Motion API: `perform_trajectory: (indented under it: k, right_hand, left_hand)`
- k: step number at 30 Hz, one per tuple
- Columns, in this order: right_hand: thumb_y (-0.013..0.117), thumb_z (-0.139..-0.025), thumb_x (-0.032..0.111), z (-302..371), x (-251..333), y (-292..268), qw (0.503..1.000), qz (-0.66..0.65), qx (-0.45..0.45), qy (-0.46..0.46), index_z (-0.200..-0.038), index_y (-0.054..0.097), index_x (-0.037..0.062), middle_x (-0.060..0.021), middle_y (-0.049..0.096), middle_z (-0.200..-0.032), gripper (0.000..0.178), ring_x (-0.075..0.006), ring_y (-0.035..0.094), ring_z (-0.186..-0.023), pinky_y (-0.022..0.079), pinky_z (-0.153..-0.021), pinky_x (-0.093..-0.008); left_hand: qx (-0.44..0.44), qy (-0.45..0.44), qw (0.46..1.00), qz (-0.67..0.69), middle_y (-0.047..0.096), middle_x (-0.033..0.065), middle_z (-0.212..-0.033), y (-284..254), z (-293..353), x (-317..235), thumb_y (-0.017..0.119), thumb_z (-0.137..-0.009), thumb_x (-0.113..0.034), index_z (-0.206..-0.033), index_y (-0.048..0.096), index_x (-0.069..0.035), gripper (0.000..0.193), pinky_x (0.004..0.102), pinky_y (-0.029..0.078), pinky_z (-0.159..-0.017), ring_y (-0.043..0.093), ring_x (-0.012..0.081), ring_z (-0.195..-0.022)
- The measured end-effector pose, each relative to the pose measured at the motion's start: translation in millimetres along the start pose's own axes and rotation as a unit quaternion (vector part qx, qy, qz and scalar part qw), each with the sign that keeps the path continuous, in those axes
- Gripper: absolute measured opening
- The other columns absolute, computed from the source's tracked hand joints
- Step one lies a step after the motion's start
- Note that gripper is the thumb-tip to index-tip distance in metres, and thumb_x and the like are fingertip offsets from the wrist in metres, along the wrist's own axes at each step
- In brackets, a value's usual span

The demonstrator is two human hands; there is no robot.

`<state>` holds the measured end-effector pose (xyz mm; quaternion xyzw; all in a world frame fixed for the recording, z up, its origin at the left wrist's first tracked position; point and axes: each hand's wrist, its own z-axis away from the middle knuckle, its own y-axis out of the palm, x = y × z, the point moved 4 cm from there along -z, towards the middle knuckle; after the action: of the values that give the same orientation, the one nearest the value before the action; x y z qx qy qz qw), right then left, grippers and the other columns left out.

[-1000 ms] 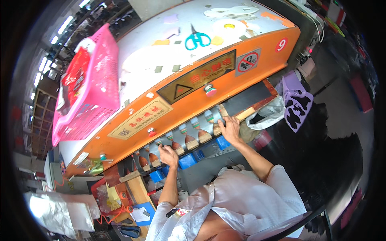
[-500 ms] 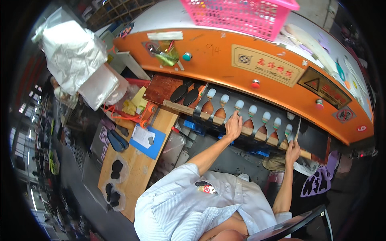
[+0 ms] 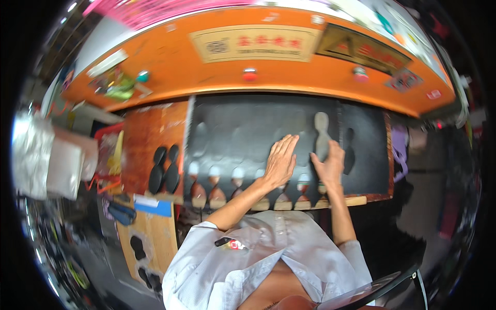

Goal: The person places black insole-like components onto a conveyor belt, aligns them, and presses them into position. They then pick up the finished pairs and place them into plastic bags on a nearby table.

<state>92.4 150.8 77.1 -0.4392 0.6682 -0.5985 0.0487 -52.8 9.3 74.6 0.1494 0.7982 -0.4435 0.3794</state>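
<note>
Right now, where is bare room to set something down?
The smooth black sheet looks bare left of the left hand, beyond the row of brown, pale-tipped pieces. So does the reddish-brown wooden board beyond two black sole-shaped pieces. Crowded: that row, and near the right hand by the grey sole-shaped piece.

Reddish-brown board point(image 3: 138, 132), black sheet point(image 3: 232, 124) on top, black sole shapes point(image 3: 156, 176) leftward

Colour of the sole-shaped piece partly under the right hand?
The piece is grey, clearest in the head view.

Smooth, faintly shiny black sheet point(image 3: 237, 124), matt grey sole-shaped piece point(image 3: 321, 122), scuffed, glossy red-brown wooden board point(image 3: 142, 137), pink plastic basket point(image 3: 150, 15).
</note>
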Motion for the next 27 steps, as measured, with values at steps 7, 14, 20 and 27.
perform_trajectory:
  k: [7, 14, 20, 27]
  right_hand:
    - [0.089, -0.076, 0.022, 30, -35, -25, 0.98, -0.179, 0.044, 0.08, -0.127, 0.068, -0.0026, -0.0208, 0.071, -0.12, 0.06, -0.034, 0.066, -0.111, 0.052, -0.099, -0.043]
    - [0.089, -0.078, 0.025, 39, -127, -64, 0.96, -0.129, -0.096, 0.23, -0.124, 0.071, -0.0007, -0.0198, 0.07, -0.122, 0.055, -0.0314, 0.066, -0.111, 0.052, -0.1, -0.0432]
    - [0.079, -0.088, 0.016, 76, -149, -71, 0.986, 0.105, -0.021, 0.127, -0.128, 0.063, -0.005, -0.0233, 0.061, -0.135, 0.048, -0.0418, 0.057, -0.122, 0.047, -0.105, -0.0489]
    - [0.07, -0.102, 0.021, 151, -89, -51, 0.925, -0.209, 0.091, 0.305, -0.124, 0.063, -0.007, -0.0078, 0.068, -0.075, 0.036, -0.0129, 0.06, -0.067, 0.049, -0.064, -0.0322]
  left_hand:
    - [0.155, -0.017, 0.987, -0.032, 0.047, 0.0294, -0.155, 78, 1, -23, 0.054, -0.1, -0.008, -0.155, 0.036, 0.01, 0.061, 0.0508, 0.027, -0.126, 0.039, 0.042, -0.15]
    - [-0.041, -0.057, 0.997, -0.044, 0.061, 0.0257, -0.136, 21, 45, 7, 0.067, -0.086, -0.003, -0.136, 0.061, 0.002, 0.05, 0.0505, 0.041, -0.113, 0.056, 0.0428, -0.129]
    - [-0.245, -0.308, 0.851, -0.346, 0.056, 0.0312, -0.138, -153, 194, 77, 0.064, -0.095, -0.011, -0.144, 0.049, 0.01, 0.055, 0.0512, 0.037, -0.114, 0.05, 0.0465, -0.129]
    - [-0.298, -0.441, 0.827, -0.178, 0.073, 0.0238, -0.087, -198, 259, 111, 0.058, -0.106, -0.031, -0.114, 0.069, 0.009, 0.042, 0.0446, 0.052, -0.077, 0.064, 0.029, -0.076]
